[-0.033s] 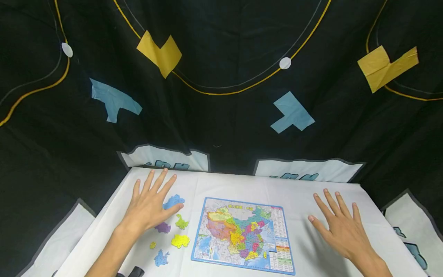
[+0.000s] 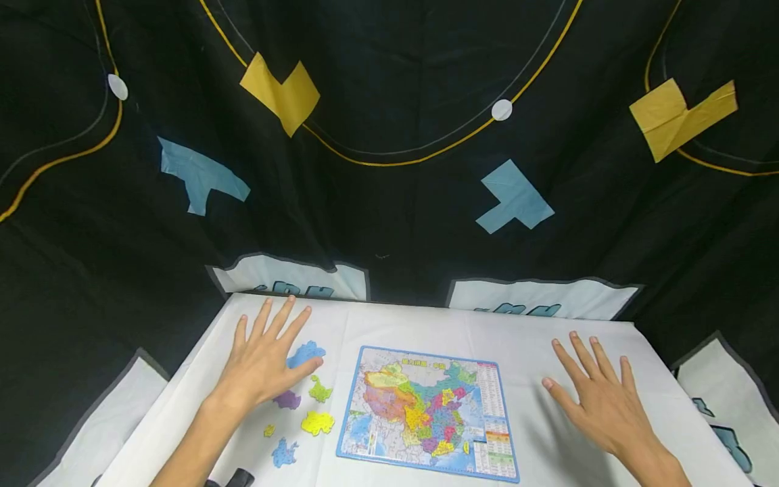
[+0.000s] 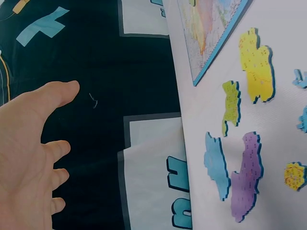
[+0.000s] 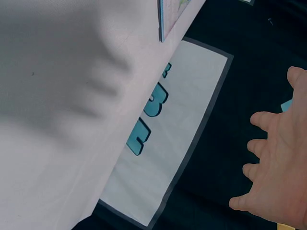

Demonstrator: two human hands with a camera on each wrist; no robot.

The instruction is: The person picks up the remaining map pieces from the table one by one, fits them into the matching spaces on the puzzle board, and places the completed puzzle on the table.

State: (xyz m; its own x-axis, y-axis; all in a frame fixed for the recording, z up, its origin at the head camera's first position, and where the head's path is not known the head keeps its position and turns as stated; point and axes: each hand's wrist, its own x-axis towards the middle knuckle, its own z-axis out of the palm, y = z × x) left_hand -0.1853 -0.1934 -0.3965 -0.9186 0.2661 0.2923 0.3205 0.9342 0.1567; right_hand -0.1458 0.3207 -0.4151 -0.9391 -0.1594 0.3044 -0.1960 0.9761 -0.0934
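Observation:
A map puzzle board (image 2: 389, 443) with a blue border lies flat on the white table. To its left are several loose map pieces: a blue piece (image 2: 306, 353), a green piece (image 2: 320, 390), a yellow piece (image 2: 317, 423), a purple piece (image 3: 247, 179), a small yellow piece (image 3: 294, 176) and a light blue piece (image 2: 284, 453). My left hand (image 2: 255, 368) is held over the left side with fingers spread, partly covering the blue and purple pieces in the head view. On the board's right, my right hand (image 2: 599, 399) hovers above the table, fingers spread, holding nothing; its shadow falls beneath.
The white-covered table (image 2: 535, 352) ends at a black curtain (image 2: 389, 223) with yellow and blue shapes on it. A dark object (image 2: 240, 478) shows at the table's near edge, beside the left forearm.

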